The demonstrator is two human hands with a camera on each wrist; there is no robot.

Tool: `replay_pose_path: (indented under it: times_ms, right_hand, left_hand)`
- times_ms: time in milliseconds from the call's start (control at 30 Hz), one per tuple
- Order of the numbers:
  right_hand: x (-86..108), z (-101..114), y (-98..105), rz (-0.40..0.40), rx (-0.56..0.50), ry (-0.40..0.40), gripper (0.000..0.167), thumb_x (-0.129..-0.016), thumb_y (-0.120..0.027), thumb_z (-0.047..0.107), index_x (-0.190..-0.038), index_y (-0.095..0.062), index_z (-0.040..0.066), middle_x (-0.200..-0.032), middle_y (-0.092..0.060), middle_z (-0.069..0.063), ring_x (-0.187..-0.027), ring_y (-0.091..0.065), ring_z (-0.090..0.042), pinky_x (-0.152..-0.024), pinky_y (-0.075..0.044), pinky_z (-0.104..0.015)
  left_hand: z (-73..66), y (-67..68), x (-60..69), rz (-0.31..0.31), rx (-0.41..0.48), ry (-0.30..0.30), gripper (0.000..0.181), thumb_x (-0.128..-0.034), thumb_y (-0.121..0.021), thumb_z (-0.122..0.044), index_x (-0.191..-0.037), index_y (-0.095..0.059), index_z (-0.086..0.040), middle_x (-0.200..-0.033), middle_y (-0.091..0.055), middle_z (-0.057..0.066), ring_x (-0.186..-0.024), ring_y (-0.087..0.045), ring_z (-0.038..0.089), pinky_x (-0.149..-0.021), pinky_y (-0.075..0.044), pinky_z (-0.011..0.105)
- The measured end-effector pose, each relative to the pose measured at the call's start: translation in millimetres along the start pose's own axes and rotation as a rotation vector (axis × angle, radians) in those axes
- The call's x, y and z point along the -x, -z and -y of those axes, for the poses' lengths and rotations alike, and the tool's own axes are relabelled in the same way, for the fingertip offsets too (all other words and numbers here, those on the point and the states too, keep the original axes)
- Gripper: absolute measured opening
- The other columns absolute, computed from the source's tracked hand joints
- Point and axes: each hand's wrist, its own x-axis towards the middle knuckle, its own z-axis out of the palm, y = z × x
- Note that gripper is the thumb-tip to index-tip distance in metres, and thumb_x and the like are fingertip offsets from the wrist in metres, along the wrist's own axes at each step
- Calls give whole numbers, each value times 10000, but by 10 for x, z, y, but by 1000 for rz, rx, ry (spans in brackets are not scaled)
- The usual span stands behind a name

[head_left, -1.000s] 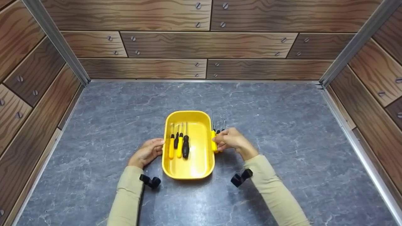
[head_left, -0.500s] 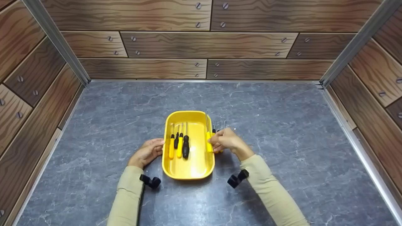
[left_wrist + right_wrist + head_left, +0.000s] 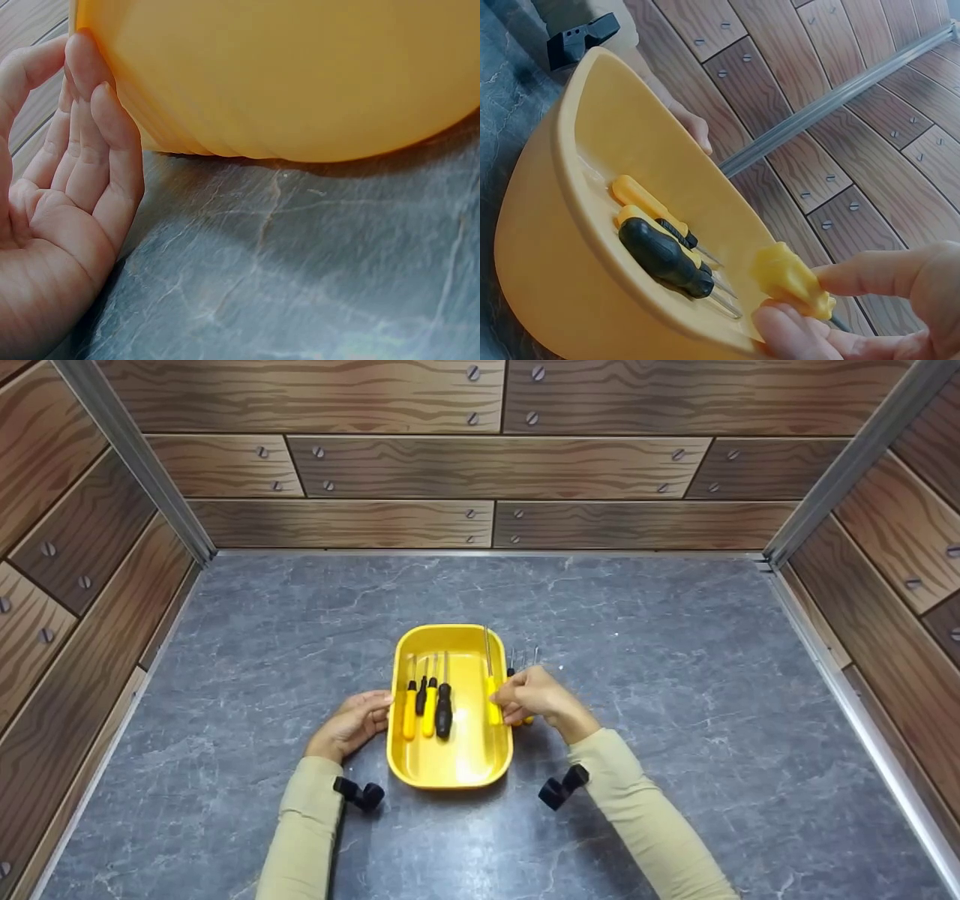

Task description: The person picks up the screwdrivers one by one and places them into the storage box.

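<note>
A yellow tray (image 3: 465, 765) holds several screwdrivers along its left side, some with yellow handles and a thicker black-handled screwdriver (image 3: 444, 712). My right hand (image 3: 544, 696) pinches the yellow handle of another screwdriver (image 3: 493, 701) between thumb and fingers over the tray's right side, its long shaft pointing away. In the right wrist view this yellow handle (image 3: 791, 281) is above the tray's rim. My left hand (image 3: 352, 724) rests its fingertips against the tray's outer left wall; the left wrist view shows these fingers (image 3: 90, 67) only slightly bent at the yellow wall (image 3: 262, 82).
Just outside the tray's right wall lie more screwdrivers (image 3: 535, 654), partly hidden behind my right hand. The grey marbled surface (image 3: 337, 607) is bounded by wood-patterned panels (image 3: 495, 469) at the back and sides. Black camera mounts (image 3: 564, 787) sit at both wrists.
My right hand has moved left, carrying the yellow-handled screwdriver from the tray's right rim to over its inside. The left hand, the tray and the screwdrivers in it have stayed put.
</note>
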Motion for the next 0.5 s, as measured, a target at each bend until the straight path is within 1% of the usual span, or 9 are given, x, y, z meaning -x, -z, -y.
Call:
replay_pose_path:
  times_ms: [267, 400, 500]
  right_hand:
    - [-1, 23, -59, 15, 2, 0, 219, -850, -597, 4, -985, -651, -160, -591, -600, -27, -473, -608, -73, -514, -567, -195]
    - [-9, 37, -89, 11, 4, -8, 158, -849, -621, 11, -924, -658, -124, -591, -590, -20, -478, -601, -77, -510, -565, -195]
    - [-16, 46, -113, 3, 7, -14, 139, -844, -643, 16, -906, -662, -107, -598, -587, -18, -489, -598, -83, -512, -565, -195]
  left_hand:
    - [1, -9, 0, 5, -5, 0, 181, -976, -450, -60, -955, -625, -102, -834, -723, -50, -772, -676, 46, -800, -566, 217]
    - [0, -4, -8, -6, 3, 8, 198, -972, -446, -50, -933, -632, -106, -819, -722, -46, -763, -677, 53, -798, -568, 221]
    - [-1, -1, -3, -1, 3, 5, 195, -970, -446, -50, -932, -630, -103, -814, -715, -49, -758, -671, 49, -796, -565, 219]
